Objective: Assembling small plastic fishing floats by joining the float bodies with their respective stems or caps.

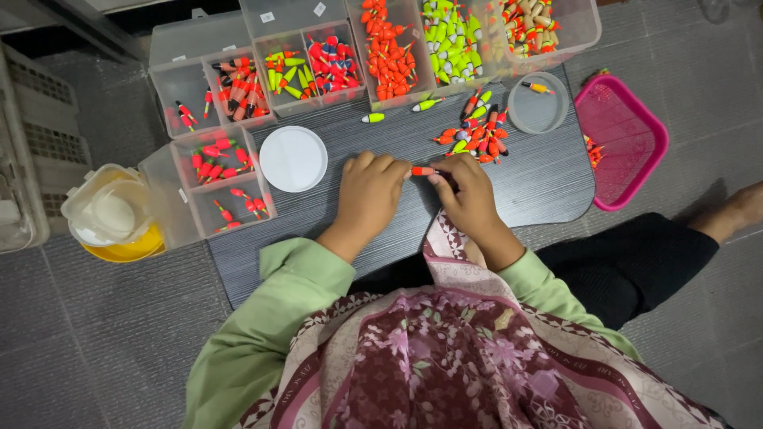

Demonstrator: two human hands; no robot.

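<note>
Together, left hand (370, 193) and right hand (469, 195) pinch a red float (422, 171); knuckles up.

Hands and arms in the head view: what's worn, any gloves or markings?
Both hands are bare: left hand, right hand, no gloves. No rings or watch visible. Light green long sleeves reach both wrists. A maroon floral patterned scarf drapes over the chest between the arms.

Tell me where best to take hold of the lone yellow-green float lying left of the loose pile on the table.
Probably pinch the yellow-green float across its thicker green body, coming straight down from above. It lies flat on the dark table, lengthwise left to right, with bare surface around it; the white end looks narrower.
</note>
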